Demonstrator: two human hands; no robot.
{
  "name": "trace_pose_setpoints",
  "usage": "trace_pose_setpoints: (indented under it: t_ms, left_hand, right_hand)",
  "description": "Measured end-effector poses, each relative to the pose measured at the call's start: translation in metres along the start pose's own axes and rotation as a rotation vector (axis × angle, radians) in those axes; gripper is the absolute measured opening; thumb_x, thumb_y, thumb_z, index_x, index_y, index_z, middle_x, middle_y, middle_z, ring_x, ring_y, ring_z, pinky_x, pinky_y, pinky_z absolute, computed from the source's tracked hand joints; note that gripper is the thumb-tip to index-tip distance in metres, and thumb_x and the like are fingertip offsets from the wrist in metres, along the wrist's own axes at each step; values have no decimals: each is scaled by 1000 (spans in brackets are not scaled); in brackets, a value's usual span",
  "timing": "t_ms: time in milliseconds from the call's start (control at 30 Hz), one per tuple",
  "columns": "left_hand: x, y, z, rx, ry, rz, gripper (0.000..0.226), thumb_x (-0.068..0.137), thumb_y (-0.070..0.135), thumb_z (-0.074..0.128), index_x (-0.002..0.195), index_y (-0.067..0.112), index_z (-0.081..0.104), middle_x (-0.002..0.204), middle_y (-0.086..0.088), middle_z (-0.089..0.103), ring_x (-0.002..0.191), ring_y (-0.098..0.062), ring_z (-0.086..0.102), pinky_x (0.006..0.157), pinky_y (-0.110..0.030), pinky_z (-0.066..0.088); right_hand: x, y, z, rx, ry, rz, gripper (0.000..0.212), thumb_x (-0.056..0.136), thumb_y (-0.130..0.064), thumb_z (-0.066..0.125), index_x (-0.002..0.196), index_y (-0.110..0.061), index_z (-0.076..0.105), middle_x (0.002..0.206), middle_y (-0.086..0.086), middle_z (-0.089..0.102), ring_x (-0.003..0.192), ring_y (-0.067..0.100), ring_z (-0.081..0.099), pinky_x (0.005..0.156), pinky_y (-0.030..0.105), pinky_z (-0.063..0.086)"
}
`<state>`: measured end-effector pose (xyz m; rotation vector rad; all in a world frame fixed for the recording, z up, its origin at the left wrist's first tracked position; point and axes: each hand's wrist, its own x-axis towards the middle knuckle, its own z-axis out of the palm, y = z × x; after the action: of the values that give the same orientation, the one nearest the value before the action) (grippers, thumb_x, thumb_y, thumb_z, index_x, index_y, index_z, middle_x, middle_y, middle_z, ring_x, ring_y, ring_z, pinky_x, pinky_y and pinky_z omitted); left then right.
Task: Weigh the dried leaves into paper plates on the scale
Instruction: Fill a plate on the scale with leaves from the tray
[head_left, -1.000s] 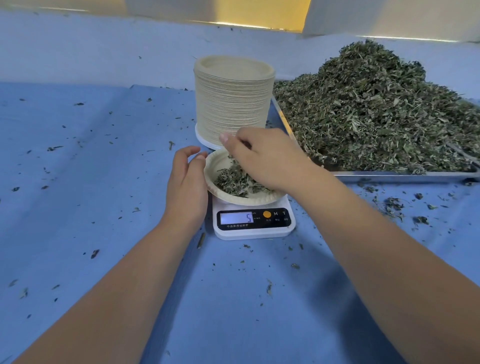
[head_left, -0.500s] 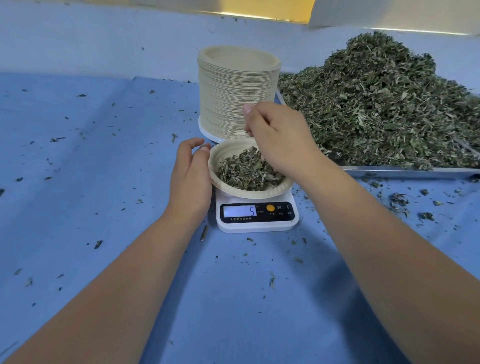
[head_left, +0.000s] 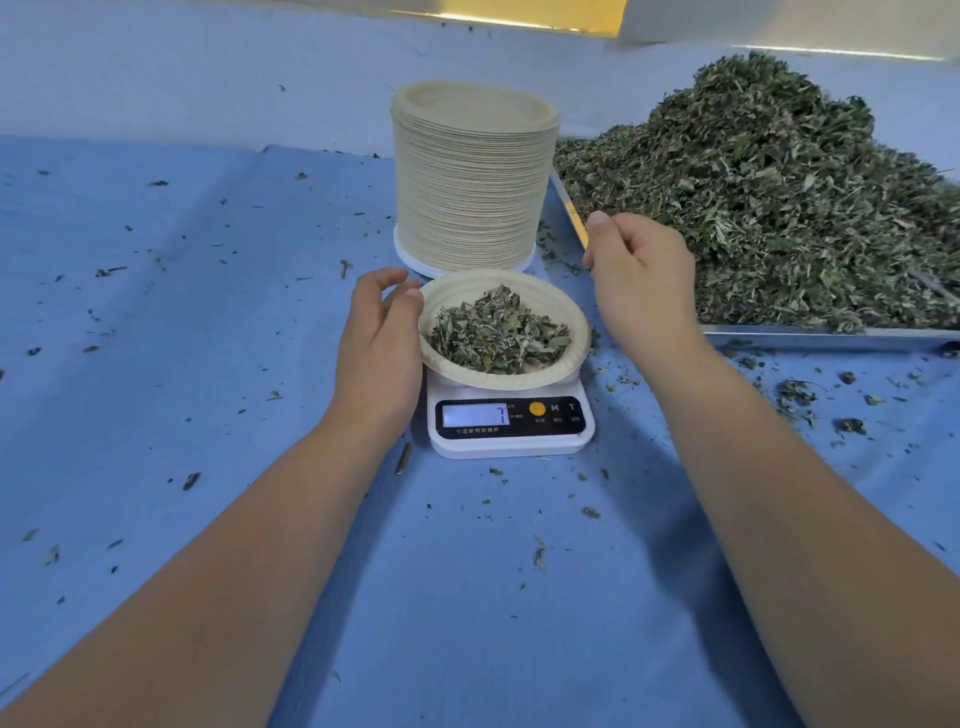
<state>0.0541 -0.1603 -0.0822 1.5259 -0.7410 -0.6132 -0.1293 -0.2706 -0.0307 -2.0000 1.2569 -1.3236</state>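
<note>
A paper plate (head_left: 581, 332) sits on the small white scale (head_left: 511, 442), with a heap of dried leaves (head_left: 496, 332) in it. The display reads 7. My left hand (head_left: 379, 343) lies beside the plate on its left, thumb and fingertips touching the rim. To the right of the plate, my right hand (head_left: 641, 280) hovers above the cloth next to the tray's corner. Its fingers are loosely curled, and I see nothing in them.
A tall stack of paper plates (head_left: 470, 182) stands just behind the scale. At the right, a metal tray (head_left: 831, 338) holds a large pile of dried leaves (head_left: 779, 197). Leaf crumbs are scattered over the blue cloth (head_left: 156, 312).
My right hand has lifted off the plate and moved right towards the tray. The plate's leaves now show fully. The reading went from 5 to 7. My left hand stays at the rim.
</note>
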Motion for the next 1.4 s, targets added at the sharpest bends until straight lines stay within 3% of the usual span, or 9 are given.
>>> trace_pose_setpoints:
  t_ms: [233, 400, 700, 833, 933, 1033, 1100, 1233, 1400]
  left_hand:
    - [1, 0, 0, -27, -2, -23, 12, 97, 46, 52, 106, 50, 58, 87, 38, 65, 92, -1, 67, 95, -53, 56]
    - [3, -3, 1, -21, -6, 3, 13, 94, 44, 52, 103, 50, 59, 89, 39, 65, 84, 9, 64, 97, -45, 55]
    - [1, 0, 1, -23, -16, 6, 20, 87, 46, 49, 104, 50, 59, 94, 38, 67, 90, 13, 64, 98, -40, 54]
    - [0, 1, 2, -27, -12, 10, 22, 90, 45, 50, 109, 46, 60, 102, 32, 66, 97, 5, 64, 100, -42, 53]
    - [-1, 2, 2, -10, -24, 20, 19, 90, 45, 50, 107, 48, 59, 98, 34, 67, 92, 7, 65, 95, -42, 54]
    - [-1, 2, 2, -19, -31, 23, 18, 89, 45, 49, 104, 50, 58, 103, 33, 68, 99, 4, 65, 98, -42, 54]
    - [0, 1, 1, -34, -29, 31, 21, 90, 44, 48, 108, 48, 58, 111, 31, 66, 103, 9, 62, 98, -37, 52]
    - [0, -1, -1, -29, -10, 64, 28, 94, 41, 48, 120, 39, 57, 115, 29, 62, 88, 29, 52, 82, -20, 40]
    - [2, -3, 0, -11, -1, 51, 22, 99, 39, 51, 119, 38, 58, 108, 28, 60, 81, 27, 52, 79, -24, 40]
  right_hand:
    - [10, 21, -15, -166, 85, 9, 44, 102, -36, 43, 65, -13, 41, 58, 0, 41, 52, 7, 34, 52, 28, 27]
    - [13, 44, -25, -439, -58, 66, 37, 103, -38, 42, 86, -10, 58, 72, 3, 57, 79, 31, 55, 74, 40, 45]
    - [3, 31, -20, -393, -138, -120, 18, 98, -28, 52, 93, -18, 65, 83, -5, 65, 75, 20, 54, 79, 39, 49]
    - [-2, 12, -19, -319, -298, -208, 16, 97, -33, 56, 104, -26, 69, 93, -18, 62, 97, 14, 55, 81, 31, 45]
    - [-4, -8, -14, -290, -488, -234, 31, 97, -52, 55, 122, -35, 65, 107, -18, 62, 94, 0, 53, 78, 21, 40]
    - [-3, -31, -3, -390, -639, -267, 45, 96, -63, 49, 133, -39, 57, 117, -13, 62, 86, -7, 53, 83, 28, 45]
    - [0, -43, 6, -454, -719, -247, 52, 94, -69, 46, 136, -40, 55, 121, -11, 62, 97, 5, 58, 90, 31, 45]
    - [6, -57, 17, -500, -753, -230, 44, 94, -64, 51, 125, -36, 63, 108, -12, 66, 102, 11, 59, 88, 32, 48]
    - [8, -54, 21, -437, -678, -262, 7, 93, -26, 68, 94, -25, 75, 84, -15, 65, 77, 0, 57, 68, 17, 45]
